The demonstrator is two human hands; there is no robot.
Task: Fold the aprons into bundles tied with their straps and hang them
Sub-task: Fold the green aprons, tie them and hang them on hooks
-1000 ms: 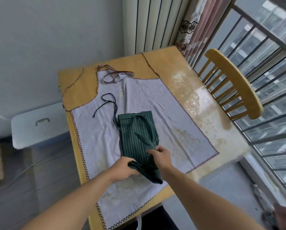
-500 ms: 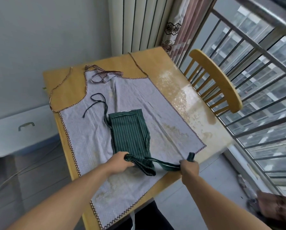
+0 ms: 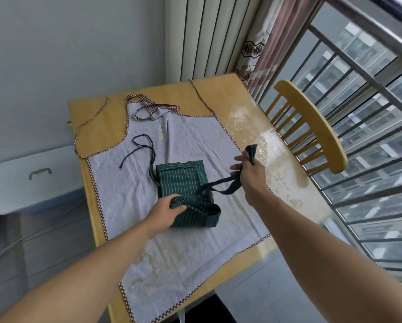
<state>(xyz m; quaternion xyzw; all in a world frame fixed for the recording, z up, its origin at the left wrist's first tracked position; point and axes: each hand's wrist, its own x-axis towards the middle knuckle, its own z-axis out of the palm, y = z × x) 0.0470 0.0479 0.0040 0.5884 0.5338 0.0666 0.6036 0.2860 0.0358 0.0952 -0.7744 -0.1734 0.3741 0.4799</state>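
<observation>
My left hand [image 3: 166,209] pins the folded green apron [image 3: 186,194] at frame centre on the desk [image 3: 286,180]; my right hand [image 3: 248,173] grips its strap [image 3: 221,186], running right, ready to wrap across the bundle's short axis.

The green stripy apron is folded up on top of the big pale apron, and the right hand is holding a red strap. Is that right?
Not quite. In the head view the strap in the right hand is dark green, not red. The rest holds: the green striped apron lies folded on the pale apron.
</observation>
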